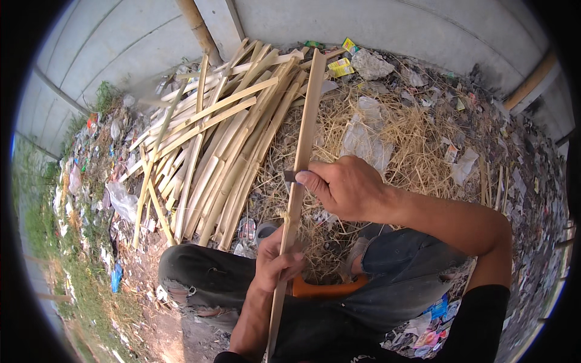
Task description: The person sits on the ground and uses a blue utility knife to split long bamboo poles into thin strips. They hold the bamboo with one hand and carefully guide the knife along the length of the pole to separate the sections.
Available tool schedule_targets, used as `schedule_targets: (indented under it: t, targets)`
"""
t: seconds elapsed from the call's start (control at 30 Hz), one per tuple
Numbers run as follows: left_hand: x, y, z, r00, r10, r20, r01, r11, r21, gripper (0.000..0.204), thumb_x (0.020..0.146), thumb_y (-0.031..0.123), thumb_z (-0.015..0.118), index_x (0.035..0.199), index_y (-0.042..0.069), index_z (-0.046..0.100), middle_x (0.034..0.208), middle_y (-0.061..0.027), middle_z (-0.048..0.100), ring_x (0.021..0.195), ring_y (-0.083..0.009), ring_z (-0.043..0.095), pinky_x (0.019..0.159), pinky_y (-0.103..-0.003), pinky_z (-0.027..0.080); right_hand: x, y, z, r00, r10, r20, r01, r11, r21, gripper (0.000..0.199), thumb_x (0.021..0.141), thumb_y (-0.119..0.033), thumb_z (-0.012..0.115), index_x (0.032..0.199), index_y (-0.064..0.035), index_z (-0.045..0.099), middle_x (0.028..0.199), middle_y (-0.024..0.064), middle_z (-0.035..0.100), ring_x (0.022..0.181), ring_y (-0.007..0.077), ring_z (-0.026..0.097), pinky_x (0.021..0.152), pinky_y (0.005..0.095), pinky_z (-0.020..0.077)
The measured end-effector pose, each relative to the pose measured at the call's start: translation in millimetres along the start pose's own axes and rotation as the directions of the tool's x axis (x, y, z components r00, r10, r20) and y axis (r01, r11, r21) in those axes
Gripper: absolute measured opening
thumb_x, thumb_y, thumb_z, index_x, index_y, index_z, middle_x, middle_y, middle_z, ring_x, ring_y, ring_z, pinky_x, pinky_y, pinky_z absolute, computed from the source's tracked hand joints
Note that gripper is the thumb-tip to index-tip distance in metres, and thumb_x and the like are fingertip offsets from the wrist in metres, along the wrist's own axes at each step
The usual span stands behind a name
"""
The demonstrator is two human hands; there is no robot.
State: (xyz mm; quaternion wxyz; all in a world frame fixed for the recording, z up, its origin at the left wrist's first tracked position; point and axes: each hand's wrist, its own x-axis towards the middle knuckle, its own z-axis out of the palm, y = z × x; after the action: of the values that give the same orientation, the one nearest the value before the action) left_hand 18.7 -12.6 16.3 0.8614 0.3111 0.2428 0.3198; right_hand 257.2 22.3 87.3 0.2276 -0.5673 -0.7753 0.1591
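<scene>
A long pale bamboo strip (307, 121) runs from my lap up toward the far wall. My left hand (275, 257) grips it low down, near my knees. My right hand (345, 186) is closed around a small dark blade whose end pokes out against the strip's right edge, a little above the left hand. An orange handle (324, 287) lies across my lap just under the left hand. My legs in dark torn trousers (206, 272) are folded beneath the strip.
A heap of split bamboo slats (224, 145) fans out to the left. Dry straw shavings (399, 139) and plastic litter cover the ground ahead and right. A grey concrete wall (375, 24) stands behind, with bamboo poles leaning on it. Grass grows at the left.
</scene>
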Motion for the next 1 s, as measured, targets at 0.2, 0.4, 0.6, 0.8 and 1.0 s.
schedule_targets:
  t: [0.2, 0.4, 0.6, 0.8, 1.0]
  targets:
    - [5.8, 0.3, 3.3, 0.999, -0.01, 0.039, 0.011, 1.0, -0.017, 0.046, 0.085, -0.007, 0.059, 0.13, 0.002, 0.055, 0.065, 0.0008, 0.041, 0.039, -0.0077, 0.033, 0.038, -0.023, 0.028, -4.4, -2.0, -8.5, 0.998, 0.059, -0.026, -0.058, 0.997, 0.051, 0.046, 0.109, -0.04, 0.049, 0.096, -0.0043, 0.074, 0.057, 0.0206, 0.062, 0.055, 0.0406, 0.067, 0.052, 0.0501, 0.0527]
    - [1.3, 2.0, 8.3, 0.999, -0.042, 0.003, 0.042, 0.999, -0.003, 0.042, 0.085, -0.007, 0.058, 0.127, 0.002, 0.055, 0.065, 0.0007, 0.04, 0.039, -0.0075, 0.032, 0.038, -0.023, 0.027, 15.1, 14.5, -17.7, 0.991, 0.111, -0.077, -0.104, 0.991, 0.085, 0.051, 0.111, -0.041, 0.044, 0.091, -0.0026, 0.072, 0.059, 0.0204, 0.063, 0.056, 0.0421, 0.066, 0.053, 0.0516, 0.0529]
    - [2.0, -1.5, -5.5, 0.999, -0.014, 0.047, 0.016, 0.999, -0.044, 0.049, 0.086, -0.008, 0.057, 0.133, 0.002, 0.054, 0.066, 0.0002, 0.041, 0.039, -0.0071, 0.029, 0.038, -0.023, 0.027, -11.9, -4.4, 16.5, 0.995, -0.086, -0.04, 0.086, 0.996, 0.0, 0.043, 0.112, -0.035, 0.047, 0.095, -0.0022, 0.07, 0.052, 0.0145, 0.057, 0.044, 0.0338, 0.06, 0.044, 0.0442, 0.0446]
    - [0.6, -3.4, 0.4, 0.999, -0.031, 0.041, 0.033, 0.997, -0.065, 0.051, 0.085, -0.007, 0.057, 0.136, 0.001, 0.052, 0.066, -0.0004, 0.041, 0.038, -0.0077, 0.03, 0.037, -0.024, 0.027, 16.7, 21.8, -18.4, 0.984, 0.026, -0.174, -0.013, 0.997, 0.072, 0.04, 0.108, -0.037, 0.054, 0.098, -0.0027, 0.073, 0.054, 0.0159, 0.059, 0.047, 0.0345, 0.063, 0.044, 0.0449, 0.0475]
    - [3.2, -1.5, -5.2, 1.0, -0.014, 0.018, 0.014, 1.0, -0.026, 0.055, 0.086, -0.005, 0.059, 0.14, 0.0, 0.05, 0.065, -0.0004, 0.046, 0.038, -0.0077, 0.035, 0.038, -0.024, 0.027, -13.5, -6.3, 14.1, 0.997, -0.066, 0.035, 0.063, 0.996, 0.063, 0.041, 0.107, -0.038, 0.055, 0.095, -0.0046, 0.075, 0.053, 0.0166, 0.06, 0.047, 0.0363, 0.064, 0.046, 0.047, 0.0491]
